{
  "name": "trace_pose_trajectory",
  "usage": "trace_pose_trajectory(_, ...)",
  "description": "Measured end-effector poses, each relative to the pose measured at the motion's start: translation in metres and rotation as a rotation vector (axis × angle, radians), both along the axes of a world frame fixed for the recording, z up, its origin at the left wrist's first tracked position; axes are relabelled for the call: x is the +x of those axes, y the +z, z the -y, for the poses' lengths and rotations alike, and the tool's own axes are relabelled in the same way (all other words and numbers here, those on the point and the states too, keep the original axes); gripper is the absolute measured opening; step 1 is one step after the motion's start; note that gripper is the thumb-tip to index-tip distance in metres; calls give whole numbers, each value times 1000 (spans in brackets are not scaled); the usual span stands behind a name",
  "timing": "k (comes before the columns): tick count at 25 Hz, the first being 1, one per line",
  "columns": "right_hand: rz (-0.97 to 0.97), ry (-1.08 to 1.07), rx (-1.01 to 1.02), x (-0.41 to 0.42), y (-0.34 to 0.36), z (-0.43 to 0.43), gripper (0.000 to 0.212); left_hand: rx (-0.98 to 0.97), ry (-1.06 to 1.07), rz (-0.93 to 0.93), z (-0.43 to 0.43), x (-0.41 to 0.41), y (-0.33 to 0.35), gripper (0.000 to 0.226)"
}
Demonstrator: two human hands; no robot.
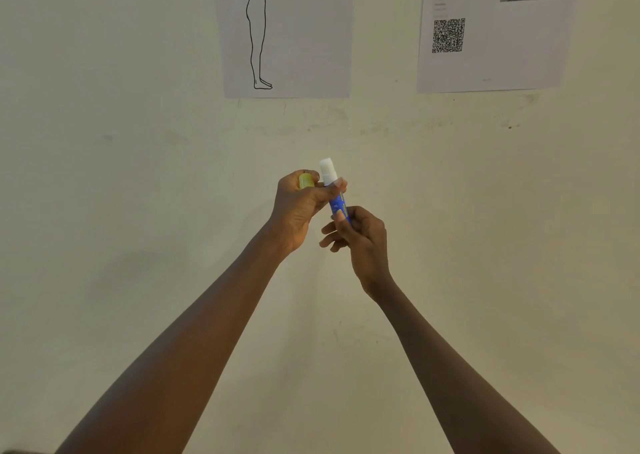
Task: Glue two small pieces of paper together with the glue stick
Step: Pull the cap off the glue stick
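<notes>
Head view: wall [138,176] fills the frame, with two sheets pinned along its top edge: leg drawing [304,38] at the middle, QR sheet [495,38] toward the right corner. No tabletop in shot; nothing carries the task things. Both forearms reach forward and meet mid-frame, in the air in front of the wall.

Left grip [298,207]: fingers curled round the yellow cap [306,180], thumb also pressing the upper barrel of the glue stick [336,202]. Right grip [360,239]: thumb and forefinger pinch the stick's bottom end, other fingers loose and spread. Stick is near upright, tilted slightly, held between the two grips. Cap is off and just beside the barrel. White glue [327,169] stands well out of the tube.

Paper pieces: not in view.

Step, judged: prepping the stick. It is uncapped, and the right fingers sit at the base where the twist knob would be, so probably setting glue length. Nothing glued yet, task looks early.

Next move calls for: glue looks long enough, maybe too long, so more winding risks it snapping. One grip must let go of the stick so it can hold a paper. The view has to drop to find the papers.
</notes>
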State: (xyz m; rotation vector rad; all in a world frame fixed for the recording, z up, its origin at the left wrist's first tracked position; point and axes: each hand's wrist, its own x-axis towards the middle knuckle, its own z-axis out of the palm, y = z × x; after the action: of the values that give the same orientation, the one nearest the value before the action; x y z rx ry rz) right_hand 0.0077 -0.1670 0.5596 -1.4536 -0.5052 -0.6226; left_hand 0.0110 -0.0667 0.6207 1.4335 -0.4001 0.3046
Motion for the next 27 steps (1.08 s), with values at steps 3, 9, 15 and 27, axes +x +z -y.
trace_pose_trajectory(3, -19, 55, -14, 0, 0, 2, 16, -17, -11, -1, -2, 0, -1, 26)
trace_pose_trajectory(9, -36, 105, 64, 4, -6, 2, 17, 15, 33, -73, 1, 1, -5, 27)
trace_pose_trajectory(15, -79, 141, 54, 9, -20, 2, 19, 39, 14, -115, 3, 7, -23, 23)
trace_pose_trajectory(27, -334, 82, 154, 14, -115, 21, 14, -6, -49, -348, 20, 30, -125, 44)
